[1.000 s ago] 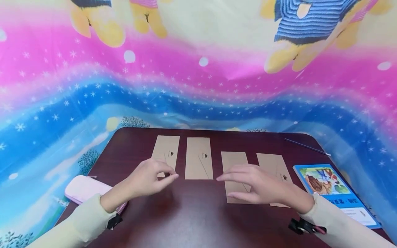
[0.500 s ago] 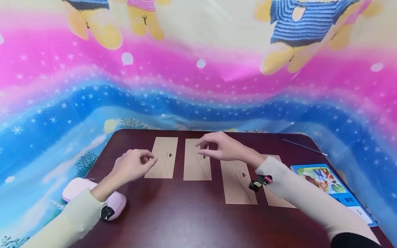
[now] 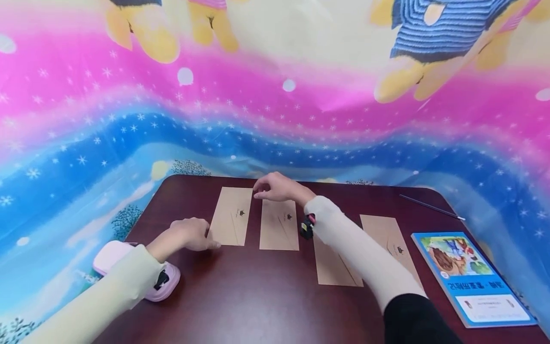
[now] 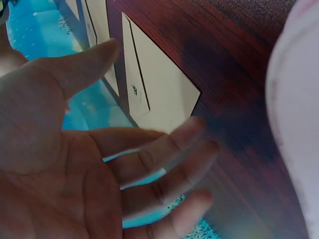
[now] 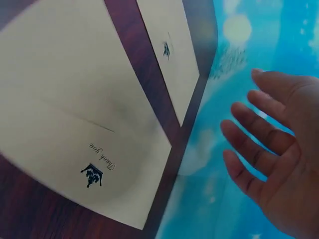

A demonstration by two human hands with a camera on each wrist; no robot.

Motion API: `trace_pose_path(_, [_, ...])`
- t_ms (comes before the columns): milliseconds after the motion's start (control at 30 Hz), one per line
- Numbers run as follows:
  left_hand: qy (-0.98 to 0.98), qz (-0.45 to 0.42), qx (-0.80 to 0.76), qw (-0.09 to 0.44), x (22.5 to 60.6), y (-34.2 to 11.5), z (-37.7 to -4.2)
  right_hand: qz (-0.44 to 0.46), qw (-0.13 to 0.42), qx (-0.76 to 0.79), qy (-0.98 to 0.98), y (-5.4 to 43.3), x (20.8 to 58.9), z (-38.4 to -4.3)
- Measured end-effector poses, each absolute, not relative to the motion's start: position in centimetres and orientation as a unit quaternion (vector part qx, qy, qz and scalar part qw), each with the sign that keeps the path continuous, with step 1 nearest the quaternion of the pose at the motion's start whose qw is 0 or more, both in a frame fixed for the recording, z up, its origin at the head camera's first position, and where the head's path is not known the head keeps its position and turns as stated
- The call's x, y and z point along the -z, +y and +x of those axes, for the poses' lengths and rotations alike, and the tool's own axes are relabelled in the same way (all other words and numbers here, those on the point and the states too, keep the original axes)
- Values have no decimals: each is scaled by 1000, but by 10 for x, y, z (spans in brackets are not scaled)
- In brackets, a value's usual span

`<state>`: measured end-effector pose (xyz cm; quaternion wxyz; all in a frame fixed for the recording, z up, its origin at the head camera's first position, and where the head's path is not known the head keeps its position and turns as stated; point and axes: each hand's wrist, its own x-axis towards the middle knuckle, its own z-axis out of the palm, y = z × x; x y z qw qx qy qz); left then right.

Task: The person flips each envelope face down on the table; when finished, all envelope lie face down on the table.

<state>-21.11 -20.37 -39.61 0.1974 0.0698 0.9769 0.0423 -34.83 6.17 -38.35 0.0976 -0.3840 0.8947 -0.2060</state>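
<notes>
Several tan paper envelopes with a small crown print lie flat in a row. Over the far ends of the leftmost envelope [image 3: 229, 215] and the second envelope [image 3: 277, 234], my right hand [image 3: 277, 187] hovers with bent, relaxed fingers. In the right wrist view, that hand [image 5: 286, 149] holds nothing; "Thank you" shows on the nearer envelope [image 5: 84, 109]. My left hand [image 3: 191, 234] is at the near left corner of the leftmost envelope. Its loose fingers [image 4: 159, 189] and empty palm show in the left wrist view. The right sleeve partly hides the third envelope [image 3: 333, 267].
A fourth envelope [image 3: 380, 229] lies to the right, beside a blue picture-covered book [image 3: 481, 286]. A thin dark stick [image 3: 429, 206] rests at the back right. Under the left forearm is a pink zip case [image 3: 169, 282]. A patterned curtain [image 3: 275, 119] hangs behind the table [image 3: 240, 296].
My right hand has swept left and away from me, from the third envelope to the far ends of the first two. The left hand has drawn back left from the leftmost envelope.
</notes>
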Motion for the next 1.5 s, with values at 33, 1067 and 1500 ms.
trace_pose_path(33, [976, 68, -33, 202, 396, -203, -213, -372, 108, 203, 899, 59, 385, -354])
trace_pose_path(1067, [977, 89, 11, 192, 415, -191, -229, -202, 112, 152, 961, 3, 453, -381])
trace_pose_path(1500, [976, 120, 14, 181, 418, -190, -235, -172, 77, 140, 972, -11, 458, -385])
